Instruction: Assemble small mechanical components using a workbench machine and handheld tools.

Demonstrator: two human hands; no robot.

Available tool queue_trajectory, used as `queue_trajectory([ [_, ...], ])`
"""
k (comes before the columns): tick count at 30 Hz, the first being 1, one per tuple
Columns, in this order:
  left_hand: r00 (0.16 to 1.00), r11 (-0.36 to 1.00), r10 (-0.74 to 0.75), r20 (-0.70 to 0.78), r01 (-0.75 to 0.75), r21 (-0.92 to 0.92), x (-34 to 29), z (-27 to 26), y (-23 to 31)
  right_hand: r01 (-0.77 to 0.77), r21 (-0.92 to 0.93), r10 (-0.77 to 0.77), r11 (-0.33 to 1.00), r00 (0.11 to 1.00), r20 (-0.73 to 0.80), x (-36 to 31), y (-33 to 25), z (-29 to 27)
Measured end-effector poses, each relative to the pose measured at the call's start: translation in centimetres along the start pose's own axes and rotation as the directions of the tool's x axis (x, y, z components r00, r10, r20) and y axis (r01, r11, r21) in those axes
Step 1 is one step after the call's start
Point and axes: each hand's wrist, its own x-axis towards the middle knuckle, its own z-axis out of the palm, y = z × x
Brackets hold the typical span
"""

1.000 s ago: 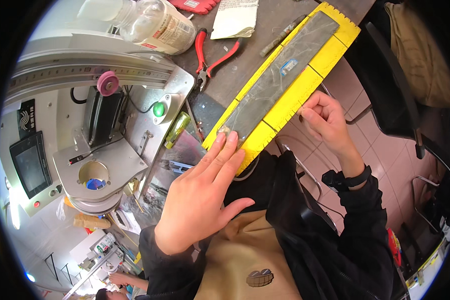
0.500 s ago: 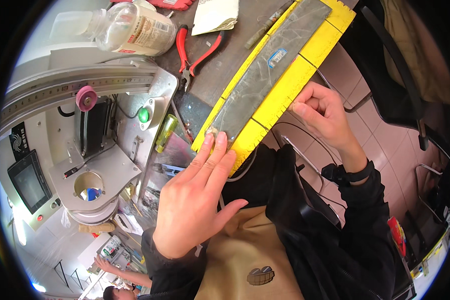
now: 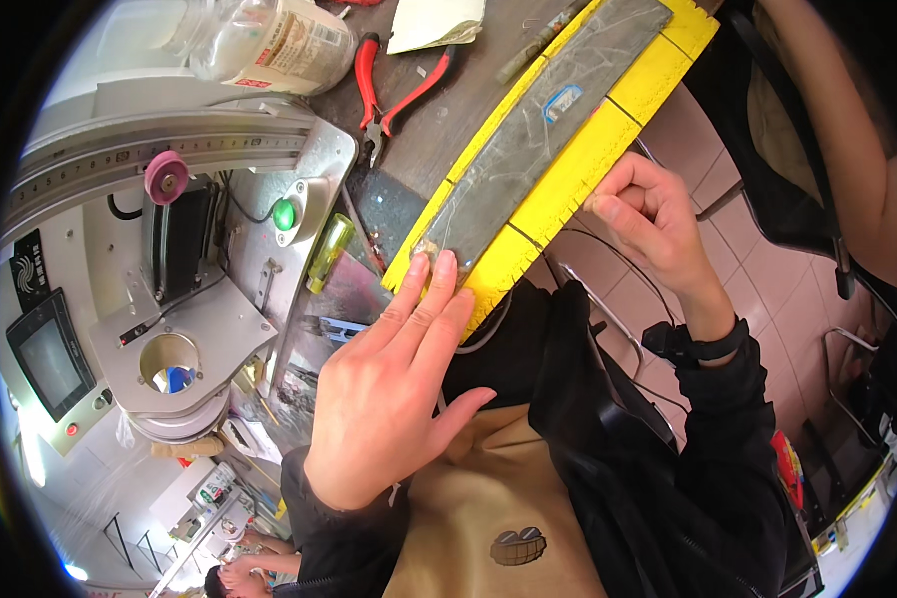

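My left hand (image 3: 379, 384) lies with its fingers stretched out and its thumb apart. Its fingertips rest on the near end of a long yellow board (image 3: 578, 164) with cuts along its edge. On the board lies a dark grey strip (image 3: 513, 149) under clear wrinkled film, with a small blue-edged label (image 3: 562, 103). Small pale bits (image 3: 427, 247) show just beyond my left fingertips. My right hand (image 3: 653, 224) is closed in a pinch beside the board's right edge. Whatever is between its thumb and forefinger is too small or hidden to make out.
Red-handled pliers (image 3: 374, 125), a plastic jar (image 3: 289, 45) and paper (image 3: 434, 22) lie beyond the board. At left stands a machine with a screen (image 3: 52, 354) and green button (image 3: 285, 213). A yellow-green cylinder (image 3: 331, 251) lies nearby. Another person's arm (image 3: 847, 130) is at far right.
The view has shifted slightly. My hands keep nearly the same places at the board. Another person's arm has come in at the upper right, and a person at lower left has drawn their hand back.
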Motion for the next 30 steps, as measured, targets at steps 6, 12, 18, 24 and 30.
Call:
queue_trajectory([
  [6, 1.0, 1.0, -0.009, 0.004, 0.009, -0.008, 0.0, 0.0, 0.0, -0.018, -0.063, 0.017, 0.998, 1.0, -0.013, -0.1, -0.3, 0.0],
  [12, 1.0, 1.0, -0.008, -0.005, 0.008, -0.012, -0.1, 0.0, 0.0, -0.047, -0.101, 0.043, 0.994, 0.998, -0.039, -0.5, 0.4, -0.2],
  [18, 1.0, 1.0, 0.004, -0.006, -0.004, -0.019, -0.1, 0.0, -0.3, -0.026, 0.009, 0.027, 1.0, 0.999, -0.04, -0.6, 2.1, -0.6],
  [24, 0.999, 1.0, 0.017, -0.037, -0.017, -0.013, -0.2, 0.1, -0.3, -0.056, 0.003, 0.056, 0.998, 0.993, -0.106, -0.8, 2.5, -0.3],
  [30, 0.996, 0.999, 0.033, -0.085, -0.034, -0.008, -0.6, 0.4, -0.2, -0.25, -0.167, 0.231, 0.954, 0.965, -0.124, -3.3, 4.8, -1.5],
])
